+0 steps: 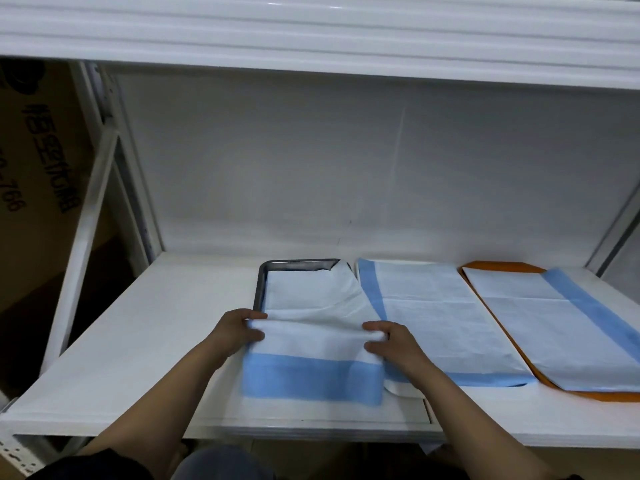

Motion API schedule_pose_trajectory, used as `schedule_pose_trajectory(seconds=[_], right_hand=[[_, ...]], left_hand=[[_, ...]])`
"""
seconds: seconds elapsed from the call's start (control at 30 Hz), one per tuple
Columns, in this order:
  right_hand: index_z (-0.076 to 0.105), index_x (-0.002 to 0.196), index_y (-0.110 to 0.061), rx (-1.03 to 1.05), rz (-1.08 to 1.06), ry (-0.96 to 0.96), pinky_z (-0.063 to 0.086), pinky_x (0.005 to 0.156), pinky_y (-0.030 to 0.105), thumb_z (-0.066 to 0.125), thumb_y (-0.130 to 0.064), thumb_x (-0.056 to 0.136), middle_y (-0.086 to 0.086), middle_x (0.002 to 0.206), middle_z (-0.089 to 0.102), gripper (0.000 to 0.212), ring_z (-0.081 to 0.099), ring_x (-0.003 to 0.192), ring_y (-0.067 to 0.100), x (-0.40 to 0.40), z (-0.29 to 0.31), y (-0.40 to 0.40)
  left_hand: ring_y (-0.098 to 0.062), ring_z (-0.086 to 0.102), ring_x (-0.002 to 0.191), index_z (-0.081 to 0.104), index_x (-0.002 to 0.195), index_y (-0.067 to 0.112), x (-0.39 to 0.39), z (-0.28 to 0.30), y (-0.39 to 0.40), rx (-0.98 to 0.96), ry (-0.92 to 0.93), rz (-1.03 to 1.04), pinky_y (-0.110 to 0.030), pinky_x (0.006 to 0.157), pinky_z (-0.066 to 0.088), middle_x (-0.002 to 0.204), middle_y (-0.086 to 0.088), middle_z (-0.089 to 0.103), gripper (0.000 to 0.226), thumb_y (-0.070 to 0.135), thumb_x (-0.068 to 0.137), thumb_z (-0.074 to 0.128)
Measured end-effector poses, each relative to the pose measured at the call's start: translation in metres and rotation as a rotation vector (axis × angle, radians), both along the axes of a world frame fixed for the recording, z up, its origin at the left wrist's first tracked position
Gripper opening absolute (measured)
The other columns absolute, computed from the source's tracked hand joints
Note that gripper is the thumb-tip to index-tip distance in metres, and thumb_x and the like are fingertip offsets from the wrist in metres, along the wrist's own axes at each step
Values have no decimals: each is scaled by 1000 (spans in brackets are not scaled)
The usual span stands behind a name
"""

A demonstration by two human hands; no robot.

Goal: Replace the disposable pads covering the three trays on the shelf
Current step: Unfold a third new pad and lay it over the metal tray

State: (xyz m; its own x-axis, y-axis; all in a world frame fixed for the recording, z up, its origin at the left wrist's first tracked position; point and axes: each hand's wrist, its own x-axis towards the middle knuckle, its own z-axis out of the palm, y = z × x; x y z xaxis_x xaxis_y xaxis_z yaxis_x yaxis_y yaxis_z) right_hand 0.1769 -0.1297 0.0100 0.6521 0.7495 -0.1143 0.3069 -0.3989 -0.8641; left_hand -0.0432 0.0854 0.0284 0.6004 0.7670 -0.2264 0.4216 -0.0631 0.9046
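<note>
A white pad with a blue band (311, 362) lies over the metal tray (265, 271) at the left of the three trays. My left hand (235, 332) pinches the pad's left side and my right hand (391, 341) pinches its right side, along a raised fold. The far part of the pad is crumpled, with the tray's back left corner bare. A second pad (440, 317) covers the middle white tray (401, 393). A third pad (554, 327) lies on the orange tray (502, 266) at the right.
The trays sit on a white shelf (156, 341) with a white back wall and another shelf board (311, 39) overhead. White uprights (104, 174) frame the left side. A cardboard box with print (38, 161) stands left of the rack.
</note>
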Motion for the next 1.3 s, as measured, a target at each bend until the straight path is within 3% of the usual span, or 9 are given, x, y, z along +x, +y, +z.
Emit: schedule_pose_trajectory(seconds=[0.1, 0.17, 0.23, 0.4, 0.6, 0.73, 0.87, 1.1, 1.3], right_hand=[[72, 98, -31, -84, -13, -243, 42, 78, 20, 71, -16, 80, 4, 110, 62, 23, 61, 97, 17, 3, 4, 8], [72, 89, -35, -84, -51, -337, 40, 72, 21, 70, -21, 82, 4, 100, 58, 16, 57, 87, 14, 6, 6, 11], [74, 95, -30, -96, -85, -446, 41, 75, 23, 69, -25, 84, -1, 98, 46, 13, 49, 89, 12, 5, 11, 11], [72, 93, -30, -66, -111, -359, 43, 76, 26, 68, -30, 86, -6, 103, 45, 9, 56, 87, 13, 6, 12, 13], [71, 85, -21, 108, -53, -140, 44, 71, 24, 67, -16, 87, -11, 78, 65, 7, 59, 74, 7, 9, 12, 14], [71, 92, -17, 122, -35, -48, 44, 78, 27, 66, -12, 86, -3, 90, 67, 9, 60, 83, 12, 13, 15, 12], [69, 88, -15, 136, -16, 34, 43, 76, 27, 67, -9, 85, 1, 89, 67, 7, 60, 84, 15, 14, 19, 12], [69, 88, -15, 135, -23, 51, 44, 70, 21, 67, -9, 85, -1, 88, 67, 6, 60, 80, 11, 13, 17, 11], [70, 96, -14, 84, 8, -11, 45, 71, 20, 66, -12, 87, 1, 97, 68, 10, 61, 88, 14, 14, 20, 11]], left_hand=[[-21, 59, 82, 67, 89, 16, 6, 7, 7, 124, 75, -10, -27, 75, 49, 91, -8, 64, 27, -7, 75, 66], [-16, 52, 56, 65, 86, 13, 11, 14, 6, 112, 82, 1, -16, 47, 42, 69, -6, 58, 23, -8, 78, 61], [-11, 47, 39, 65, 90, 9, 15, 17, 4, 23, 36, 45, -13, 36, 29, 58, -6, 51, 23, -10, 81, 55], [-13, 72, 67, 62, 107, 13, 14, 19, 3, -361, -148, 70, -14, 46, 49, 82, -13, 60, 30, -5, 93, 41], [-12, 72, 65, 61, 108, 17, 15, 22, -1, -486, -194, 47, -15, 37, 33, 80, -2, 51, 30, 4, 93, 38], [-9, 56, 43, 56, 91, 15, 11, 17, 6, -448, -120, 101, -14, 37, 21, 65, -1, 46, 10, 14, 93, 46], [-17, 41, 55, 40, 71, 15, 7, 14, 5, -271, 20, 51, -15, 42, 14, 56, -1, 41, 20, 8, 88, 46], [-14, 32, 58, 69, 90, 18, 5, 8, 1, -186, 9, 100, -22, 50, 20, 74, 1, 48, 7, 14, 85, 67], [-13, 30, 48, 69, 100, 17, 7, 6, 3, -241, -55, 125, -15, 39, 19, 57, -3, 43, 25, 4, 92, 50]])
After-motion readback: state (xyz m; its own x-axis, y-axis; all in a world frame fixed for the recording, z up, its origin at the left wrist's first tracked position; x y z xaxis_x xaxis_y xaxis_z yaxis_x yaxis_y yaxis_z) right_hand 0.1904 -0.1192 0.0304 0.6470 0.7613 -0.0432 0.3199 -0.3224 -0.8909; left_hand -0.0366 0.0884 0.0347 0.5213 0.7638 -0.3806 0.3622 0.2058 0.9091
